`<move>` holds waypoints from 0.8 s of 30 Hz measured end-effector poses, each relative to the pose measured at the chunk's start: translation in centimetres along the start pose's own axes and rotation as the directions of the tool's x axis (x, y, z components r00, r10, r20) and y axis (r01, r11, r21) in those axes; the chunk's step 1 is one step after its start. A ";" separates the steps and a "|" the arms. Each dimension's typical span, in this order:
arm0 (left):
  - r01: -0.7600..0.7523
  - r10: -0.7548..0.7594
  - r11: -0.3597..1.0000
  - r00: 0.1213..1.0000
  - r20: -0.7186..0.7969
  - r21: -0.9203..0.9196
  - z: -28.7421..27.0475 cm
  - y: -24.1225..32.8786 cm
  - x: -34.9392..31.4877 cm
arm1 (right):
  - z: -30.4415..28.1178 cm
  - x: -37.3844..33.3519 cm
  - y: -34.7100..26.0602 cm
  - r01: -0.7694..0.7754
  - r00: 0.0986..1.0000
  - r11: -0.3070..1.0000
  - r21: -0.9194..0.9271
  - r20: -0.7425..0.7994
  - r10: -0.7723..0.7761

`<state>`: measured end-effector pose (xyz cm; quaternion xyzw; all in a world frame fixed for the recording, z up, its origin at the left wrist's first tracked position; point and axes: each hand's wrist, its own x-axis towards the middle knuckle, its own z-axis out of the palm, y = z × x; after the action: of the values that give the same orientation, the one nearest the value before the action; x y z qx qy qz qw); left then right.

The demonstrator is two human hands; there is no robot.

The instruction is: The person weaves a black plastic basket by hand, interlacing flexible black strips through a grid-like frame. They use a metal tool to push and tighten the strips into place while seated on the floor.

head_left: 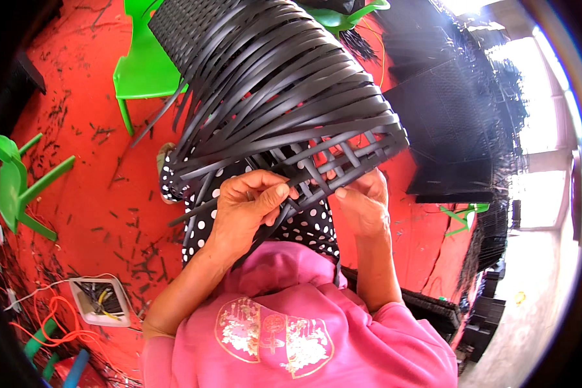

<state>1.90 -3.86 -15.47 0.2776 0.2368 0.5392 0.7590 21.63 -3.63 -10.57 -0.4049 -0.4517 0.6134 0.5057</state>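
A black wicker piece (pixel 278 90) lies across my lap. Its far end is tightly woven, while long flat strips run loosely side by side over the middle. Along the near edge, crossed strips form an open lattice (pixel 333 165). My left hand (pixel 242 207) is closed, thumb and forefinger pinching a black strip at the lattice's left part. Loose strip ends stick out to the left beyond that hand. At the near right edge, my right hand (pixel 366 207) grips the wicker piece, its thumb on the near side; its other fingers are partly hidden behind the lattice.
Strip scraps litter the red floor (pixel 103 187). Green chairs stand at the far left (pixel 150 68) and left side (pixel 19 187). A white tray (pixel 119 304) and orange cord (pixel 64 323) lie lower left. Stacked black wicker panels (pixel 446 110) rise on the right.
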 end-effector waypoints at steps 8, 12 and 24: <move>-0.010 0.010 1.000 1.000 -0.021 -0.023 -0.3 0.6 0.1 | 0.3 0.8 0.0 0.056 0.998 0.991 -0.118 0.026 -0.053; -0.015 0.014 0.999 0.999 -0.042 -0.031 -0.3 0.6 0.1 | 0.8 0.9 0.5 0.171 0.980 0.911 -0.375 -0.032 -0.197; -0.043 0.043 0.999 0.998 -0.046 0.010 -0.3 0.3 0.1 | 3.4 0.7 -0.9 -0.042 0.967 0.955 -0.295 -0.253 -0.036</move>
<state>1.51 -3.64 -15.49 0.2735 0.2507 0.5607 0.7402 18.48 -3.40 -8.83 -0.5529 -0.4694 0.4816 0.4920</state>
